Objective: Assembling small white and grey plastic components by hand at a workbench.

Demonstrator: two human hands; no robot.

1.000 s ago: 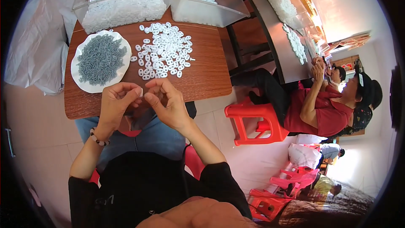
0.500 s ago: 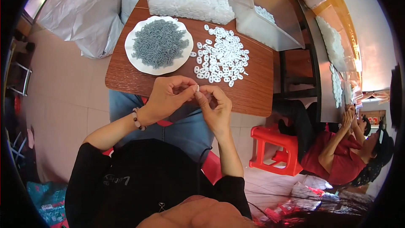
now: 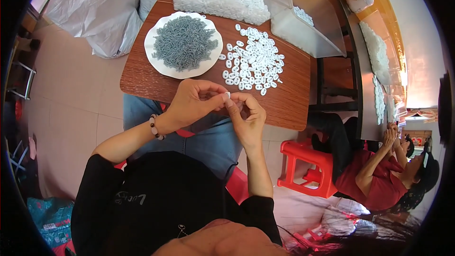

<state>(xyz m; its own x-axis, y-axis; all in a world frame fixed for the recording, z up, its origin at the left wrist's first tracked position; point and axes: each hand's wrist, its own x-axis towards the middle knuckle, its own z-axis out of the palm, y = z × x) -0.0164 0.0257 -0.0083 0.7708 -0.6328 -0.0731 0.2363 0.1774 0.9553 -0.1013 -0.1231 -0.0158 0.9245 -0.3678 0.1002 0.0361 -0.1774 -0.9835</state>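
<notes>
Fingertip work on one small white piece (image 3: 228,95)

Left hand (image 3: 188,104) is pinching the piece, thumb and finger; right hand (image 3: 249,124) is meeting it with curled fingers, can't tell if it's gripping too. Both are working at the brown table's (image 3: 289,106) near edge. Step reads as handling a single part; next move is calling for light, steady fingertips. Piece is showing pale, mostly finger-covered. Beyond: white two-holed pieces (image 3: 256,61) are lying loose beside a scalloped plate (image 3: 150,45), grey coil-like bits (image 3: 185,42) filling it.
</notes>
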